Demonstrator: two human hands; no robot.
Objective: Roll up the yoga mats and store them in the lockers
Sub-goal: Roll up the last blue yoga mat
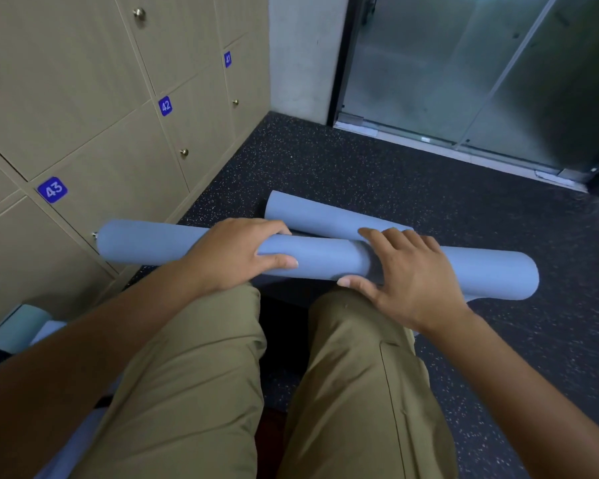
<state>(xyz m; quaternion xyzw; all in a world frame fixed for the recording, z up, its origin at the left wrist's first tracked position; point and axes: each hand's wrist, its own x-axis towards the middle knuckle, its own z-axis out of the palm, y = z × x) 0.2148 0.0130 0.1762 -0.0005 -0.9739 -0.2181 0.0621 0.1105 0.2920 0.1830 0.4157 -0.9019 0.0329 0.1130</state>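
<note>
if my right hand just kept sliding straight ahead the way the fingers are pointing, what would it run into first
Probably the loose end of the blue mat, lying unrolled on the floor just beyond the roll that the right hand rests on. Depth is hard to judge here.

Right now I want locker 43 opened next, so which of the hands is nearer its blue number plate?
Left. The left hand rests on the blue rolled yoga mat toward the roll's locker end, below and right of the blue 43 number plate; the right hand rests farther right.
</note>
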